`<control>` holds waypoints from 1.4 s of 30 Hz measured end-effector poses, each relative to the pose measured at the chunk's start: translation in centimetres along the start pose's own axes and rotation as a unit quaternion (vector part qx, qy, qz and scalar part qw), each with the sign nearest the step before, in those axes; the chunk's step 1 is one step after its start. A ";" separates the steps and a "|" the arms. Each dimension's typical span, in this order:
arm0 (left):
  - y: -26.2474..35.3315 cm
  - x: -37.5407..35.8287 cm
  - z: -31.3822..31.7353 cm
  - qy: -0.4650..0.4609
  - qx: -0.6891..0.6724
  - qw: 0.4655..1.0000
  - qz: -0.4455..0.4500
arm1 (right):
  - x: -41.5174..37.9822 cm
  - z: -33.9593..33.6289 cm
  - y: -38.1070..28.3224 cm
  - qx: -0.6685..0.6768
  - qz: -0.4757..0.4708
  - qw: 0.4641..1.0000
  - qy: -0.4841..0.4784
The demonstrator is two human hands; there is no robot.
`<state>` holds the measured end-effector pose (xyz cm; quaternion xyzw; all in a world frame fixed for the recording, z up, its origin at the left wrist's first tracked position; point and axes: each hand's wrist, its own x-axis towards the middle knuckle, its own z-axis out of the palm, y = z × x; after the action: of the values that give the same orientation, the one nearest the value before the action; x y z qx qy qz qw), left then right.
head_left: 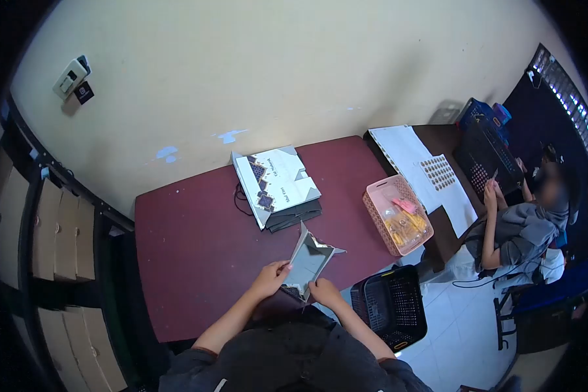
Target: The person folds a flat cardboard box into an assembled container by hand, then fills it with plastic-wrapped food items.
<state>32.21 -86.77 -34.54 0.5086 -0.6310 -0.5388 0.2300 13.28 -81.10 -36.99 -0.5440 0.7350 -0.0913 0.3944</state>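
Head view: cartons (65, 232) on the shelf far left, off the maroon worktop (196, 261). Your left hand (268, 279) pinches the left edge of the box (310, 261), thumb toward the inside, fingers behind. Stack (281, 179) of printed white pieces lies just beyond, dark folded material (297, 217) under it. Box sits between your hands at the worktop's near edge, grey inside facing up, far flaps splayed; can't tell if it rests or hangs. Your right hand (325, 292) has its fingers curled on the near right corner; fingertips partly hidden.

Handling, my read: let the left hand steady the wall while the right works the corner. Press along the crease, not mid-panel; thin board would likely buckle. Support the base on the worktop if it's floating. Mind the splayed flaps, they could catch.

Right of you: black crate (408, 294), pink basket (375, 219) of wrapped bits, sticker sheet (438, 172), then a co-worker's hands (493, 193).
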 end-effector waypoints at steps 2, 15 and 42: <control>1.1 -0.2 0.1 -0.021 0.008 1.000 -0.019 | -0.9 -0.8 -0.9 -0.105 -0.011 0.994 0.036; 1.4 0.7 0.8 0.031 0.132 0.989 0.053 | 3.1 -5.7 -2.9 -0.158 -0.286 0.870 0.370; 5.9 5.7 8.5 0.167 0.417 0.870 0.201 | 7.5 -12.2 3.8 -0.015 -0.176 0.964 0.199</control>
<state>20.64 -88.59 -33.26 0.5018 -0.8378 -0.0746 0.2017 1.44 -89.74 -34.54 -0.6413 0.6927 -0.2545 0.2103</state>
